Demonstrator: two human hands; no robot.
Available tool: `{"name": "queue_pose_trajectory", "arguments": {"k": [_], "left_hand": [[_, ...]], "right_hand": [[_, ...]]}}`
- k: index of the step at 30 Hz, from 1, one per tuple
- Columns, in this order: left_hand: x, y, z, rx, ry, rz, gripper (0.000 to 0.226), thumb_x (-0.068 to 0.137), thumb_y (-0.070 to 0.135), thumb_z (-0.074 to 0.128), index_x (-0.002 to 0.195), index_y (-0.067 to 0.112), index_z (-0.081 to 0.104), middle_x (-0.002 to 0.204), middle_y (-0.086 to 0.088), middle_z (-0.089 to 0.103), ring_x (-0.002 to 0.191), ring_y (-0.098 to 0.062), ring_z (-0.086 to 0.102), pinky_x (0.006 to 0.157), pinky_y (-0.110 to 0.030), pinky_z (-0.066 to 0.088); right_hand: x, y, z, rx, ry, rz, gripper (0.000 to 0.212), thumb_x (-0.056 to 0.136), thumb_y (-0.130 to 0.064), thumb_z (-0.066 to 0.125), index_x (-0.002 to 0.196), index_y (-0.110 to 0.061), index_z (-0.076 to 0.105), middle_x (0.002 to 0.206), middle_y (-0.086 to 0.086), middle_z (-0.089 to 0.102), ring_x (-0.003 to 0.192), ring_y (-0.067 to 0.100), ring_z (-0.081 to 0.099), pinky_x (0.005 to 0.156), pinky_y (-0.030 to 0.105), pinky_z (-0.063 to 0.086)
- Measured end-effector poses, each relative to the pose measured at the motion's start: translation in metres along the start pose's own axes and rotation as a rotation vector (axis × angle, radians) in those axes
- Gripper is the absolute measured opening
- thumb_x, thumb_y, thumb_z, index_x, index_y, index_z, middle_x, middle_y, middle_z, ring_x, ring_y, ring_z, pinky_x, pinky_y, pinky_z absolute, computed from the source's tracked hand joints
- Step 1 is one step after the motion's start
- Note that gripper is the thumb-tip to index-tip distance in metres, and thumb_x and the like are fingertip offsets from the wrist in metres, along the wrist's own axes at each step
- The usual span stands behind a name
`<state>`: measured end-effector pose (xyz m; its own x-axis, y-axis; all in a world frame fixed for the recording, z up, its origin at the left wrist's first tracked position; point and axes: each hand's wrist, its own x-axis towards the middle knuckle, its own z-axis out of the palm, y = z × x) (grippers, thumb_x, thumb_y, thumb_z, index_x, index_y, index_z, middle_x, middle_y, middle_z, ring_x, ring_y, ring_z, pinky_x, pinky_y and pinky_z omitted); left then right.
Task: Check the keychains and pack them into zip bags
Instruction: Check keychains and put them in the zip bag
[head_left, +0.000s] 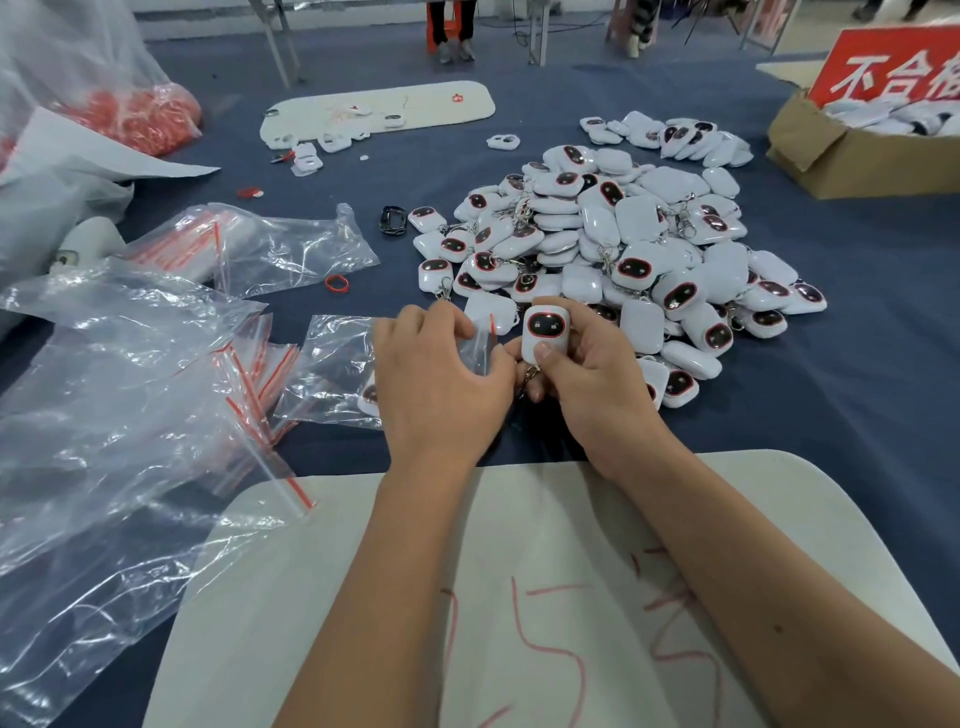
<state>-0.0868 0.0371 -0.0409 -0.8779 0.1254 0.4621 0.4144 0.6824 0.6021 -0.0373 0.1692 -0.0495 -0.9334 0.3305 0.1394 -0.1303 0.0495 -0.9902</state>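
- Our right hand (587, 364) grips a white, dark-faced plastic keychain (544, 328), thumb pressed on it.
- Our left hand (441, 379) pinches a small clear zip bag (480, 345).

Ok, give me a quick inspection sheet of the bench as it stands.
Surface: blue cloth, white board at the near edge.
Job's things: keychain pile; zip bags at left.
Clutter: red ring, cardboard box with a red sign.
Hands: left hand pinches a zip bag; right hand holds a keychain.
Cables: nothing seen on the bench.
Surroundings: table legs, people's legs behind.
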Motion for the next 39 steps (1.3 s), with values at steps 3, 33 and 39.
{"name": "queue_pose_trajectory", "arguments": {"k": [3,33,39], "left_hand": [[0.001,-0.002,0.0,0.052,-0.012,-0.026,0.036,0.078,0.053,0.071,0.091,0.021,0.061,0.094,0.003,0.057,0.102,-0.024,0.047,0.088,-0.036,0.039],[0.002,0.003,-0.004,-0.033,-0.03,0.024,0.021,0.083,0.015,0.066,0.064,0.018,0.056,0.082,0.005,0.048,0.091,-0.021,0.04,0.073,-0.019,0.023],[0.0,0.008,-0.007,-0.127,-0.014,0.132,0.025,0.083,0.014,0.072,0.064,0.016,0.055,0.083,0.007,0.049,0.087,-0.02,0.042,0.077,-0.014,0.033]], "right_hand": [[0.0,-0.001,0.0,-0.006,0.032,0.018,0.032,0.103,0.007,0.044,0.118,-0.017,0.06,0.095,0.025,0.071,0.058,0.016,0.055,0.062,0.028,0.05],[-0.007,-0.001,0.003,-0.464,0.192,-0.182,0.007,0.094,-0.023,0.075,0.09,-0.023,0.081,0.056,-0.013,0.059,0.054,0.004,0.049,0.061,0.021,0.043],[-0.009,-0.001,0.006,-0.455,0.276,-0.161,0.021,0.091,-0.035,0.079,0.09,-0.022,0.062,0.058,-0.004,0.066,0.055,0.011,0.061,0.062,0.032,0.051]]}}
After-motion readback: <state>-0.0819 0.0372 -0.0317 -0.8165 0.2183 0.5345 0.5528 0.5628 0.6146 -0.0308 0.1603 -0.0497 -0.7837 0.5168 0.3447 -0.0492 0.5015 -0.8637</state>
